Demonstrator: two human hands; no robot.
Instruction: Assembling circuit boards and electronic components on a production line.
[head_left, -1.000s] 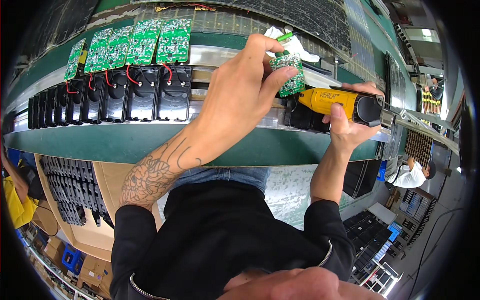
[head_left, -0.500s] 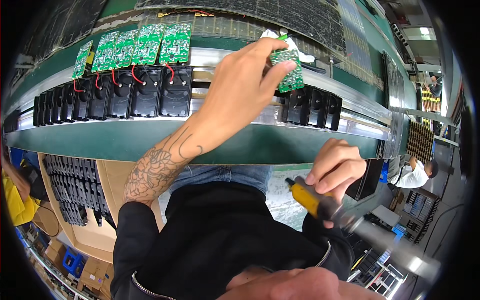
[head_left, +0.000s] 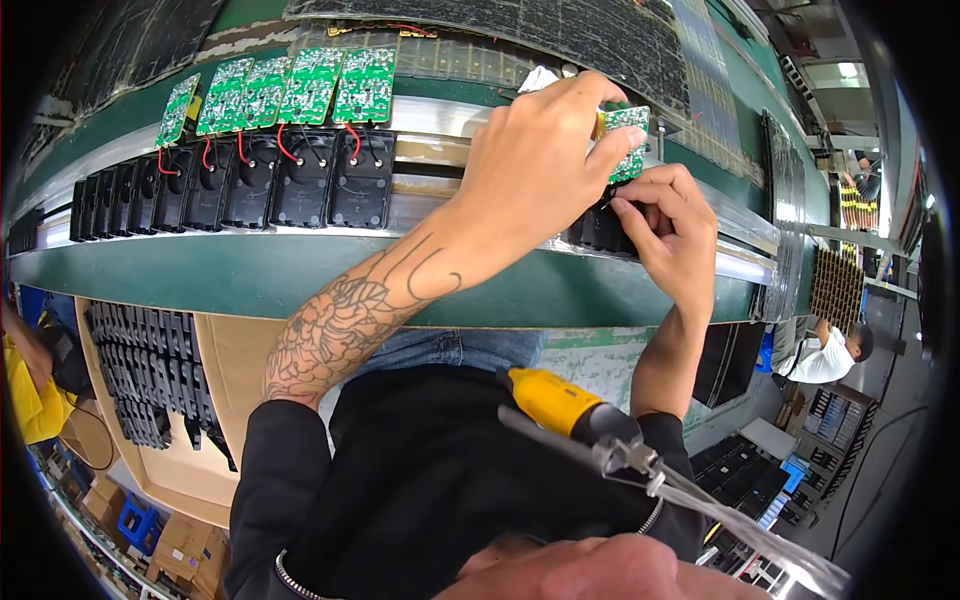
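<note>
My left hand (head_left: 535,150) reaches across to the rail and pinches a green circuit board (head_left: 628,140) by its edges, standing it up above a black plastic case (head_left: 600,230). Close below the board, my right hand (head_left: 672,230) has its thumb and fingertips pressed together at the case. What lies between those fingertips is too small to make out; a dark wire may be there. A yellow electric screwdriver (head_left: 552,400) hangs loose in front of my body, attached to a clear coiled line.
To the left, several black cases (head_left: 360,185) stand along the metal rail, some joined by red wires to upright green boards (head_left: 364,88). A cardboard box (head_left: 240,370) of black parts stands below the bench at left. Other people sit at both sides.
My right hand has let go of the screwdriver and moved up to the case beneath the board. My left hand has shifted right with the board.
</note>
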